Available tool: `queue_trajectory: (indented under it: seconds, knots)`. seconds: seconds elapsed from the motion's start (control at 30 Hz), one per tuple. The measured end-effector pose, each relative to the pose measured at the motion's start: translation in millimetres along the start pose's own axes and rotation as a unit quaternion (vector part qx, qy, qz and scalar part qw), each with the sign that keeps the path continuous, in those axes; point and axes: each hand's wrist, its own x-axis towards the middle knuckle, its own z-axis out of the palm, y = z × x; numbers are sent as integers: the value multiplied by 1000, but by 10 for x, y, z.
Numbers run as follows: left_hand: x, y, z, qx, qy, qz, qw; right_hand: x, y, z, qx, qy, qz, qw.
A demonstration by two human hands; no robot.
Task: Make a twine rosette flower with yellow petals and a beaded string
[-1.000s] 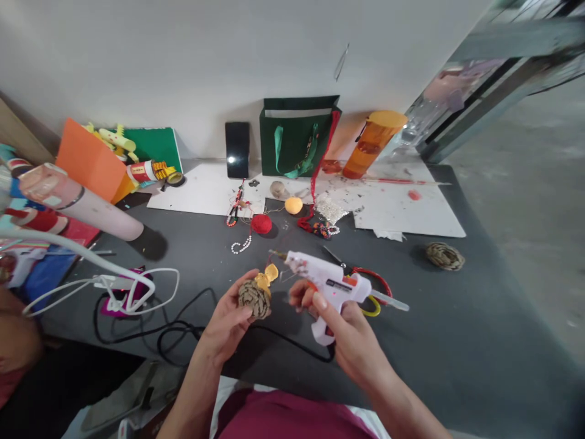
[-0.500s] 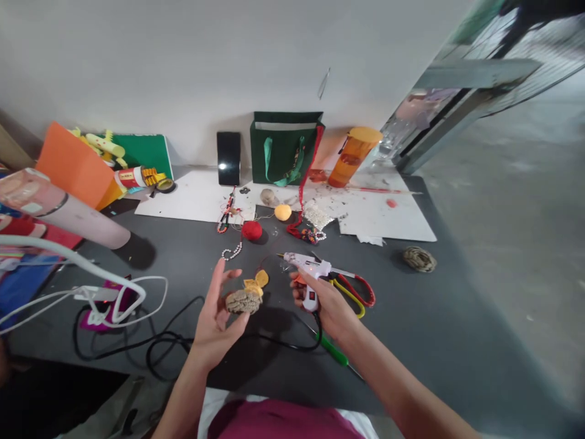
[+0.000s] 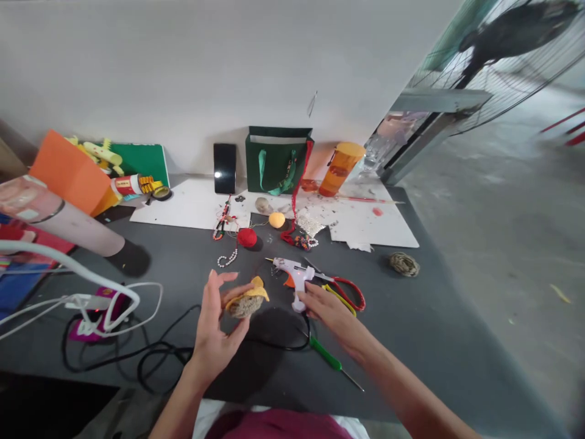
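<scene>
My left hand [image 3: 212, 332] grips a small brown knitted piece [image 3: 245, 306] between thumb and fingers, with yellow petal-like pieces [image 3: 256, 285] along its upper side. A white glue gun [image 3: 297, 277] rests on the table, its nozzle pointing left and a small red light showing. Beside its handle lies my right hand [image 3: 336, 317], fingers straightened and touching the handle without wrapping round it. Scissors with red handles [image 3: 351, 294] and a yellow-handled tool [image 3: 339, 299] are just behind that hand. A green-handled crochet hook [image 3: 326, 353] lies nearer to me.
A red yarn ball [image 3: 247, 237], a yellow ball [image 3: 276, 219] and beads [image 3: 227, 259] lie ahead. Behind them stand a phone [image 3: 225, 169], a green paper bag [image 3: 278, 161] and an orange bottle [image 3: 340, 169]. A brown bundle [image 3: 404, 264] sits right; cables and a power strip [image 3: 94, 314] left.
My right hand has loosened from the glue gun's handle, its fingers now straighter. The knitted piece has turned in my left hand, bringing the yellow pieces over its top. The view has shifted slightly.
</scene>
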Motion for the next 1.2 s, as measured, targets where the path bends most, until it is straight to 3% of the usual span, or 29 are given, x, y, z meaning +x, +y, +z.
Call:
queue_trajectory:
  seconds: [0.07,0.13,0.23,0.3,0.4,0.57,0.63,0.7,0.8,0.9,0.97,1.13,1.2]
  knots:
    - [-1,17,61,-64,-17,-15,998,-140,-57,-34,-122,43,-96,987]
    - [-4,12,103,-68,-26,7,997,-288,-118,13,-164,29,-154,974]
    - [-4,-14,104,7,-64,77,995,-433,-172,187,-35,-102,-82,991]
    - [-1,-14,72,48,-91,101,989,-454,-176,300,89,-149,-22,984]
    - [5,27,9,11,-114,75,991,-429,-166,388,194,-172,43,965]
    - [2,57,-45,-84,-168,27,982,-410,-181,406,204,-185,59,960]
    - [-14,28,-29,-71,-146,36,986,-413,-192,408,213,-181,62,958]
    - [-38,6,8,-37,-85,30,995,-413,-201,407,224,-160,56,960]
    - [-77,36,88,-55,25,-73,996,-402,-199,400,221,-121,26,968]
    - [-87,132,169,-212,28,-230,949,-386,-176,391,211,-109,6,971]
    - [-70,200,207,-299,7,-289,909,-378,-151,390,199,-110,-6,974]
    - [-14,297,230,-417,5,-341,843,-360,-98,396,178,-108,-24,978]
    - [-13,298,230,-436,7,-349,829,-352,-89,396,172,-101,-30,979]
